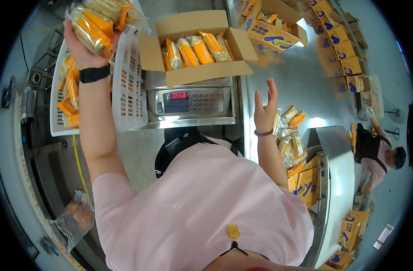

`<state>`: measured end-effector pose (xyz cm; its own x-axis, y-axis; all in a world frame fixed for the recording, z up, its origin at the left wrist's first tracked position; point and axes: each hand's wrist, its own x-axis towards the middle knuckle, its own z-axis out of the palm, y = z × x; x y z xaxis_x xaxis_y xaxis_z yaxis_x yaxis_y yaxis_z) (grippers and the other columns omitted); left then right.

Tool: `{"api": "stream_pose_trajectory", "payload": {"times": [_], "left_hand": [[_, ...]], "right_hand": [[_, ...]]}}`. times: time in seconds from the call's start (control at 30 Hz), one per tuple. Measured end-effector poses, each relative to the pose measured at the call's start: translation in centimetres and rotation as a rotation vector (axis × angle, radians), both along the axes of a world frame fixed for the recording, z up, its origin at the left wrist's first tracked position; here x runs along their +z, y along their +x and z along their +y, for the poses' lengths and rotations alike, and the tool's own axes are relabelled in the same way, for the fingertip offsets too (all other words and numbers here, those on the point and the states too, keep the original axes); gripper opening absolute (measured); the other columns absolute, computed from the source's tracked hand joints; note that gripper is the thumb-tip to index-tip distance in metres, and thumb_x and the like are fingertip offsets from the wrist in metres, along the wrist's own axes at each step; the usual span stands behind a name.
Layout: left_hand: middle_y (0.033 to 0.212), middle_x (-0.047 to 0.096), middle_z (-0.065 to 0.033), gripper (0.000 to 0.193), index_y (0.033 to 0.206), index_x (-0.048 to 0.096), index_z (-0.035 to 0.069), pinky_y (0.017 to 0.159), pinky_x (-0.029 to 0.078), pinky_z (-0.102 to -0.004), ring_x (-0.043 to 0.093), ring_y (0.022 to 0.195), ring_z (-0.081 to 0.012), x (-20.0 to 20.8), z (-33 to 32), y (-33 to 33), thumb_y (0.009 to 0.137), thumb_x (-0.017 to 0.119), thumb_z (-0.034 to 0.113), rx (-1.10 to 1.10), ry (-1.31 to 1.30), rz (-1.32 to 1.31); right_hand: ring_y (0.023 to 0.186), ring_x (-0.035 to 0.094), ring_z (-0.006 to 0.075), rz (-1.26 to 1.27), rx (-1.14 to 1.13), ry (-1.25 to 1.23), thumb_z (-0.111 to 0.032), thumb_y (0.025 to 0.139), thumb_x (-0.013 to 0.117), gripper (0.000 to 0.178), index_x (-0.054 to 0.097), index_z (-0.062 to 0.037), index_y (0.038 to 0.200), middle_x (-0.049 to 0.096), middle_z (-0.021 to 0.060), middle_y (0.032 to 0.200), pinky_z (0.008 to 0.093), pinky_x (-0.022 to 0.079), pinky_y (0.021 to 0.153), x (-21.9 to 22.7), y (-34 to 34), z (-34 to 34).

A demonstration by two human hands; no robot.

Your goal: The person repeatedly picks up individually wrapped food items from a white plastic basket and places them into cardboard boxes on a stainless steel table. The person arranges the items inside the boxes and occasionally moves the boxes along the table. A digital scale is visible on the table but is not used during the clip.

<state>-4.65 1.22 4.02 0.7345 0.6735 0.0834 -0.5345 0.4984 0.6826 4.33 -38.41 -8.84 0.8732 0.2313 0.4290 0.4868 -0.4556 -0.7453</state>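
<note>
My left hand [80, 49], with a black band on its wrist, is raised over a white slotted crate [130, 86]. It holds several clear-and-orange snack packets [94, 32]. More of these packets [72, 90] lie inside the crate. An open cardboard box [202, 71] rests on a metal scale [193, 101] with a lit red display; orange packets [201, 49] stand in it in a row. My right hand [266, 113], wearing a beaded bracelet, is open and holds nothing. It is above the steel table edge, right of the scale.
Loose packets [290, 140] lie on the steel table [305, 90] beside my right forearm. Another open carton [274, 38] stands at the far side, with rows of cartons [344, 49] beyond. A co-worker [378, 153] is at the right. A clear plastic bag [75, 219] is at lower left.
</note>
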Motion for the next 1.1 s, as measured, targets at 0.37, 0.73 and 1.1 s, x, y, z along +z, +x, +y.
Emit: {"api": "stream_pose_trajectory", "payload": {"times": [0.37, 0.73, 1.1], "left_hand": [[0.111, 0.054, -0.015, 0.08, 0.132, 0.027, 0.004, 0.078, 0.046, -0.0327, 0.058, 0.093, -0.0224, -0.6, 1.4, -13.1, 0.072, 0.07, 0.036, 0.356, 1.233, 0.992], [0.134, 0.036, -0.0172, 0.086, 0.134, 0.03, 0.008, 0.102, 0.021, -0.0469, 0.031, 0.125, -0.0318, -0.8, -3.4, -9.1, 0.065, 0.073, 0.038, 0.832, 2.088, 0.957], [0.122, 0.047, -0.0078, 0.041, 0.12, 0.048, 0.012, 0.1, 0.03, -0.0358, 0.041, 0.117, -0.025, -8.8, -12.8, 14.1, 0.08, 0.047, 0.011, -0.343, 2.651, 0.294]], "right_hand": [[0.123, 0.035, 0.0245, 0.185, 0.064, 0.261, -0.008, 0.083, 0.054, 0.055, 0.028, -0.0021, 0.131, 0.037, 0.0161, 0.131, 0.0379, 0.027, 0.101, -0.4, 0.5, -0.4], [0.109, 0.046, 0.0237, 1.114, 0.433, 0.867, -0.027, 0.085, 0.057, 0.048, 0.038, -0.0071, 0.124, 0.044, 0.0116, 0.12, 0.0406, 0.038, 0.091, 3.2, -0.8, 7.7], [0.11, 0.042, 0.0277, 1.371, 0.424, 0.979, -0.035, 0.084, 0.057, 0.041, 0.045, -0.0097, 0.115, 0.043, 0.0096, 0.114, 0.0436, 0.041, 0.088, 2.7, -2.3, 7.8]]}}
